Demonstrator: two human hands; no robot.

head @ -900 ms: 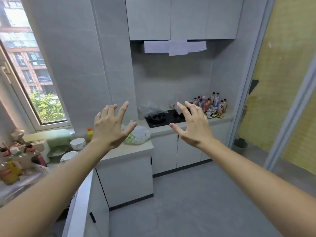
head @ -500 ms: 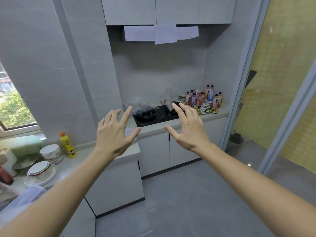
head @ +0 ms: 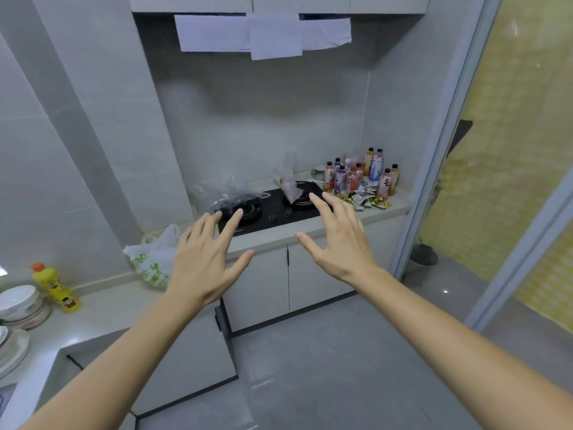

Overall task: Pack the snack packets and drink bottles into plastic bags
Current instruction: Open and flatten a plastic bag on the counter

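Observation:
Several drink bottles stand in a cluster at the far right of the counter, with snack packets strewn in front of them. Clear plastic bags lie on the black hob: one crumpled on the left burner, another upright by the right burner. A white bag with green print sits on the nearer counter. My left hand and my right hand are stretched out in mid-air with fingers spread, holding nothing, well short of the counter.
A yellow bottle and stacked bowls sit on the left counter. White cabinets run under the hob. A sliding door frame stands on the right, grey floor below.
The view has swung right and closer to the hob; the window has left the frame. Both hands stay raised and spread, now lower against the counter.

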